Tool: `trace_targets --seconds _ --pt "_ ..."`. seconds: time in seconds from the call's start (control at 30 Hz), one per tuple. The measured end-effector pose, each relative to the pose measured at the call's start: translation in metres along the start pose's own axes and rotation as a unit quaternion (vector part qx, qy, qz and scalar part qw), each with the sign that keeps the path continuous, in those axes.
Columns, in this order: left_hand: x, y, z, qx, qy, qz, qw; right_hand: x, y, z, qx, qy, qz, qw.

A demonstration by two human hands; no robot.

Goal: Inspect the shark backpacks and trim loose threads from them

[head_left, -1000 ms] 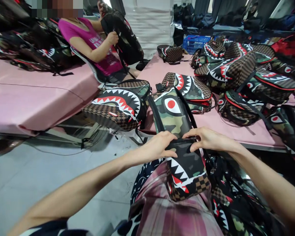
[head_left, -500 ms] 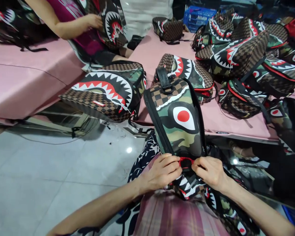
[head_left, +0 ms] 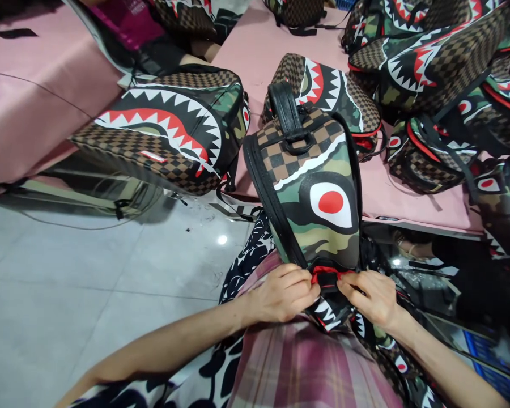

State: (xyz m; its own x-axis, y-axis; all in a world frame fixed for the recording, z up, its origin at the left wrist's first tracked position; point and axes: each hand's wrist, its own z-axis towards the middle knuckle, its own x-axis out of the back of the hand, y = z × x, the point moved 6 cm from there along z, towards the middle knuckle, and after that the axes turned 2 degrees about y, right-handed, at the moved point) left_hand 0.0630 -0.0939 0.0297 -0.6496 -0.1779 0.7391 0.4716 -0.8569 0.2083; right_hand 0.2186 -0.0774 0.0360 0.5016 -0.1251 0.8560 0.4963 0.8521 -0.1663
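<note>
bare forearms (head_left: 165,344) angled in from the sides, wrists (head_left: 243,310) pretty straight, left grip (head_left: 284,292) and right grip (head_left: 372,296) kinda mirrored, just apart, fingers (head_left: 296,276) curled

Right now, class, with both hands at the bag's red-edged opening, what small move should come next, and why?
Probably ease the red-edged opening slightly wider: the left hand and right hand grip opposite sides of it on the bag, and little of the inside shows.

floor (head_left: 102,266): grey tile, white glare spot (head_left: 222,239) | left table (head_left: 38,119): pink | right table (head_left: 250,39): pink
</note>
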Motion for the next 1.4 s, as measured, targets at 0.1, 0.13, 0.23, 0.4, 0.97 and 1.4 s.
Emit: trace_targets --seconds 0.1,0.13,0.23,0.4,0.97,1.4 --pt "0.002 0.000 0.004 0.028 0.030 0.000 0.999 0.003 0.001 0.002 -0.032 -0.039 -0.002 0.999" --pt "0.002 -0.001 0.006 0.040 0.041 0.003 0.998 0.005 0.002 0.003 -0.046 -0.054 -0.005 0.997" --pt "0.000 -0.001 0.007 0.078 0.058 0.016 0.995 0.016 0.003 0.008 -0.095 -0.107 0.008 0.990" --pt "-0.004 0.004 0.004 0.058 0.074 -0.007 0.996 0.037 0.011 0.015 -0.210 -0.183 0.061 0.958" --pt "-0.010 0.005 0.006 0.019 0.089 -0.021 0.996 0.029 0.004 0.039 -0.218 -0.252 -0.145 0.931" --pt "-0.006 -0.002 0.003 0.033 0.104 -0.046 0.993 0.019 0.021 0.043 -0.309 -0.236 0.007 0.921"
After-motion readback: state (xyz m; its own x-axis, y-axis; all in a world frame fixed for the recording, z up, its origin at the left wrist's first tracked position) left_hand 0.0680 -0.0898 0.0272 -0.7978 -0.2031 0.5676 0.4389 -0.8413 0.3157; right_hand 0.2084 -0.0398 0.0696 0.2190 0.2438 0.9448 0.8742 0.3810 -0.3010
